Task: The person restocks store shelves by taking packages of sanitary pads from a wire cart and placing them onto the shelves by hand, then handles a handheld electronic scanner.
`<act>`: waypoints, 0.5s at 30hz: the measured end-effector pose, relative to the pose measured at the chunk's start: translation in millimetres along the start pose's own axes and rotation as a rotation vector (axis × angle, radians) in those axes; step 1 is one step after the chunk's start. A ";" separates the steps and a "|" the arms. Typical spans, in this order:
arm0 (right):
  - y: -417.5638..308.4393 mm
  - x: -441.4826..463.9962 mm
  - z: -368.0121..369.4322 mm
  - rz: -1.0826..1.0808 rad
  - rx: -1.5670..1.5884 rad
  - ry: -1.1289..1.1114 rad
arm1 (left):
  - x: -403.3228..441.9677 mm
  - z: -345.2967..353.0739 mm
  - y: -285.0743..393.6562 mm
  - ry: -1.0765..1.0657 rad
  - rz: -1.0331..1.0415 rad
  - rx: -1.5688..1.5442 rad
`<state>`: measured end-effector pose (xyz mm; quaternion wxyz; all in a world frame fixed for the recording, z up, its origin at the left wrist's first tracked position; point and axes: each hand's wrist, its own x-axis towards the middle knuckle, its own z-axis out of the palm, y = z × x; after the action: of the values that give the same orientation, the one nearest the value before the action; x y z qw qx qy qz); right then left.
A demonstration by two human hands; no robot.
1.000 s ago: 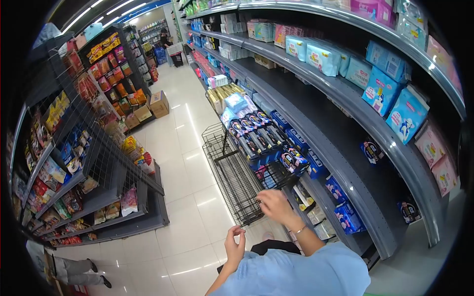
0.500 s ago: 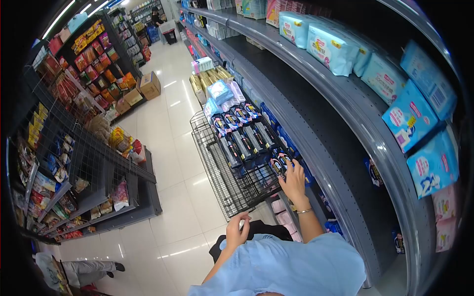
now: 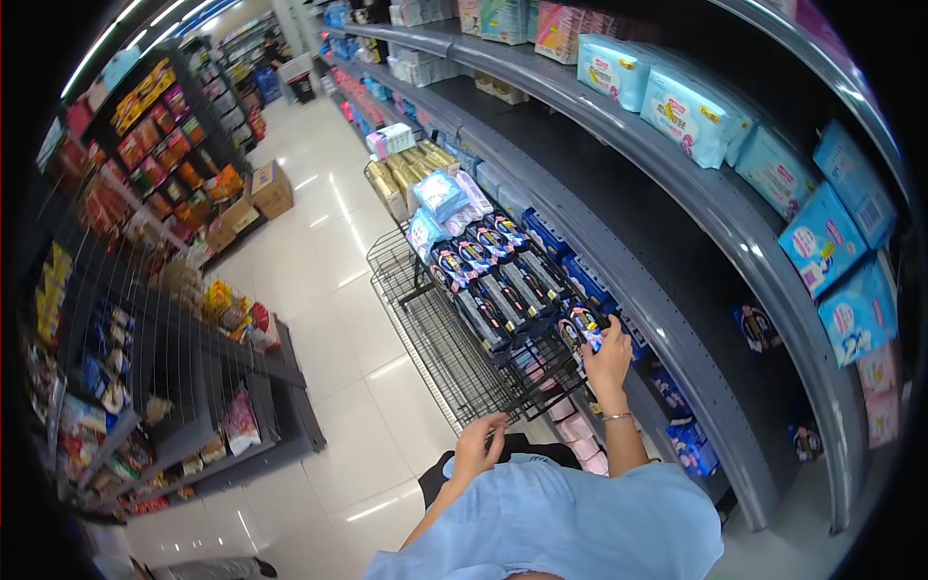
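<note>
My right hand (image 3: 609, 360) is on a dark blue and pink package (image 3: 583, 327) at the right end of a black wire basket, its fingers bent around the package's near edge. My left hand (image 3: 480, 445) is half closed above my lap, close to the near end of the wire rack (image 3: 416, 324); what its fingers hold, if anything, is hidden. Rows of dark packages (image 3: 493, 304) fill the basket beyond my right hand. Light blue packs (image 3: 440, 196) and gold packs (image 3: 387, 188) lie farther back.
Curved grey shelves (image 3: 667, 213) run along the right, with light blue packs (image 3: 688, 116) on one. Snack racks (image 3: 193, 387) stand at the left beside a cardboard box (image 3: 272, 189). A person (image 3: 280, 58) is far down the aisle; another person's legs (image 3: 217, 568) show at bottom left.
My right hand has moved from above the basket to the package at its right end and stays there. The view has shifted. My left hand stays near the rack's end.
</note>
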<state>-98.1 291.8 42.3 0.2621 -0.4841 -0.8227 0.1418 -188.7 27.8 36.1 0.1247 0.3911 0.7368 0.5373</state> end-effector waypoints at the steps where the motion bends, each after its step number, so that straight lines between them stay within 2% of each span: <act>1: -10.3 -5.1 -2.8 -0.003 0.011 0.067 | 2.2 -11.5 -5.6 -0.017 0.014 0.008; 5: -56.3 -20.6 -6.8 0.115 0.246 0.270 | 6.6 -57.7 -31.1 -0.073 0.069 -0.018; 10: -109.5 -47.9 -21.4 0.087 0.372 0.502 | 18.6 -96.6 -61.7 -0.170 -0.016 -0.159; 12: -117.8 -66.3 -27.4 0.075 0.444 0.506 | 26.2 -100.7 -73.8 -0.215 -0.076 -0.237; 15: -119.9 -100.2 -45.8 0.115 0.640 0.384 | 43.9 -90.6 -86.3 -0.328 -0.014 -0.347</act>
<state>-119.2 144.8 108.9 0.5410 -0.4411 -0.6441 0.3129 -310.7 -13.9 5.2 0.3118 0.4408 0.6059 0.5843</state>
